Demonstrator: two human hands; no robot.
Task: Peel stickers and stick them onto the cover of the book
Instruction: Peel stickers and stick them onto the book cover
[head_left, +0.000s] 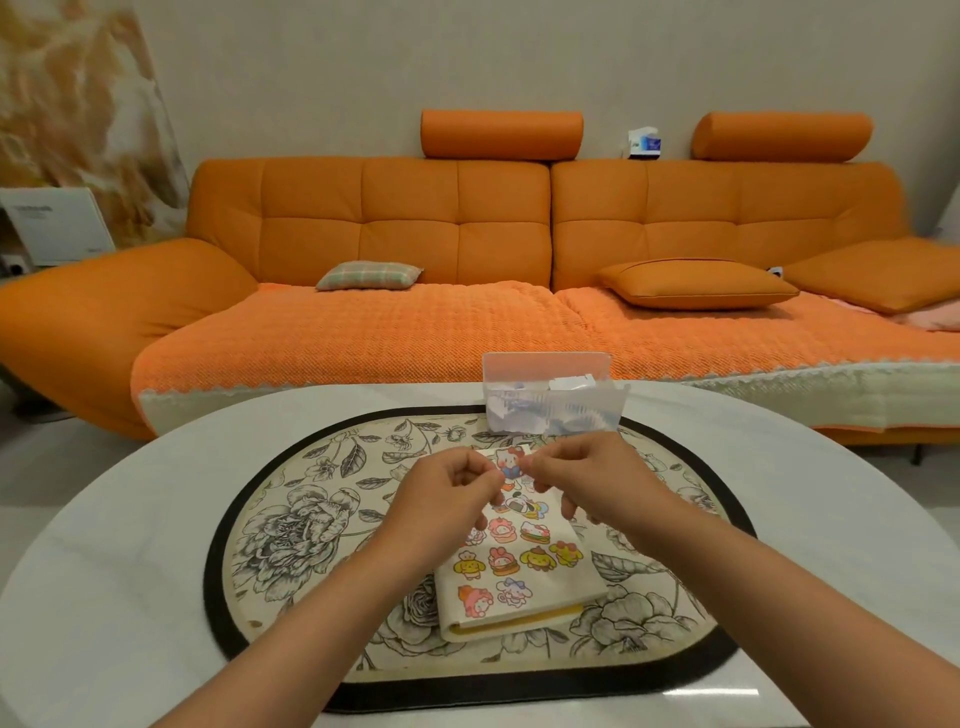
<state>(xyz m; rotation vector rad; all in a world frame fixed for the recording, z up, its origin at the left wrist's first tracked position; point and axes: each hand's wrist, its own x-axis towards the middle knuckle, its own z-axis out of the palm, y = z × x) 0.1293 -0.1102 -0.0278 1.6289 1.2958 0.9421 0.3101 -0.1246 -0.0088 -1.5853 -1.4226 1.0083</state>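
Pinching its left edge, our left hand (447, 491) holds a cartoon sticker (510, 462), while our right hand (587, 480) pinches the right edge. We hold it over the closed book (582, 584), which lies sticker-covered on the floral mat (291, 519).

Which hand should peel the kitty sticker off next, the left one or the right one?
Probably the right hand: its fingertips pinch right at the edge of the kitty sticker, while the left hand holds the other side steady. Both hover over the book, so sticking it down is close.
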